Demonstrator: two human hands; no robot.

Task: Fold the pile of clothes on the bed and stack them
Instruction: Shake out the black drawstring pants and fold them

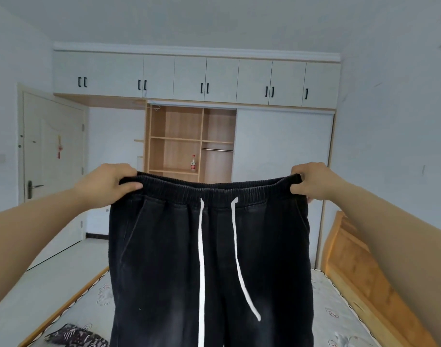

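Observation:
A pair of black trousers [164,259] with an elastic waistband and two white drawstrings hangs in front of me, held up in the air and spread wide. My left hand [109,184] grips the left end of the waistband. My right hand [312,181] grips the right end at the same height. The legs drop out of the frame's bottom edge and hide most of the bed behind them. A dark patterned garment [74,335] lies on the mattress at the lower left.
The bed's mattress [339,321] has a pale flower print, with a wooden headboard [359,266] on the right. A wardrobe [189,141] with open wooden shelves and a bottle [193,163] stands at the far wall. A white door [51,171] is on the left.

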